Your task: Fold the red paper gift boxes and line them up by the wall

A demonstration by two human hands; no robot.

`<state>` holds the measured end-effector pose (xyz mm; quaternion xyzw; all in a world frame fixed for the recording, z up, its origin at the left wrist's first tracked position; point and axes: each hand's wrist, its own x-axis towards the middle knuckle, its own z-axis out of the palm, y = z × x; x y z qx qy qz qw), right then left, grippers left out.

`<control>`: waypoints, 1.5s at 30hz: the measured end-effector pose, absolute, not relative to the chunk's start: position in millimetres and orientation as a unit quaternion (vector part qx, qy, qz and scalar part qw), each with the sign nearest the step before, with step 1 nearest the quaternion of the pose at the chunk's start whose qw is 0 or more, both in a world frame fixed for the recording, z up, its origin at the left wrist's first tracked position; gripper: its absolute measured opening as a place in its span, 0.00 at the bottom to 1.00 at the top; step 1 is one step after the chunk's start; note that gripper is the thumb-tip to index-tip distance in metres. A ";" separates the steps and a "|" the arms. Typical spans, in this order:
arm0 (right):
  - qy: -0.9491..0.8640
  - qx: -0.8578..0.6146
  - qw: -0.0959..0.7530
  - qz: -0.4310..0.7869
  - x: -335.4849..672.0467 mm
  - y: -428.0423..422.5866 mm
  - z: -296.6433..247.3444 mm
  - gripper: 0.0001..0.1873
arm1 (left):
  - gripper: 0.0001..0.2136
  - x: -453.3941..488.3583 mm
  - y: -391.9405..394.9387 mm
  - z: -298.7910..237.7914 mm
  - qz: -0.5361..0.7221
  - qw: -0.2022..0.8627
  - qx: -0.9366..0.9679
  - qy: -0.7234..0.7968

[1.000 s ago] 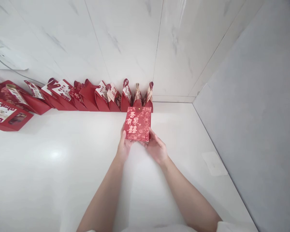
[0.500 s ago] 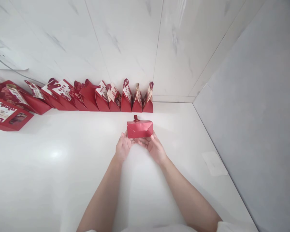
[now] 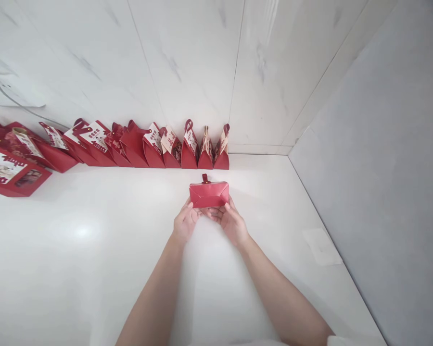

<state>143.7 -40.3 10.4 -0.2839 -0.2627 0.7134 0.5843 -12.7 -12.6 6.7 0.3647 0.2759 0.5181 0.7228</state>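
A small red paper gift bag (image 3: 209,194) is held up over the white surface, its folded bottom facing me and a small tab showing at its top edge. My left hand (image 3: 184,222) grips its lower left corner with curled fingers. My right hand (image 3: 228,221) supports its lower right side, fingers wrapped under and beside it. Both forearms reach in from the bottom of the view.
A row of several red gift bags (image 3: 187,149) stands against the marble wall (image 3: 187,62), running left to a larger red box (image 3: 7,169). A grey wall (image 3: 382,168) bounds the white surface (image 3: 75,250) on the right. A pale patch (image 3: 322,246) lies near that wall.
The bag was tipped from showing its printed front face to showing its folded bottom. Both hands stayed on it and shifted only slightly.
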 end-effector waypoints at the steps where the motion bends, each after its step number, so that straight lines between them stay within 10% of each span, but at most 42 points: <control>1: -0.262 -0.284 0.583 0.714 143.7 -40.3 9.7 0.29 | 0.20 -12.7 -12.6 6.9 0.518 0.720 0.368 0.277; 45: -0.251 -0.311 0.588 0.703 142.0 -33.2 -2.6 0.24 | 0.20 -16.0 -7.3 1.4 0.517 0.667 0.444 0.302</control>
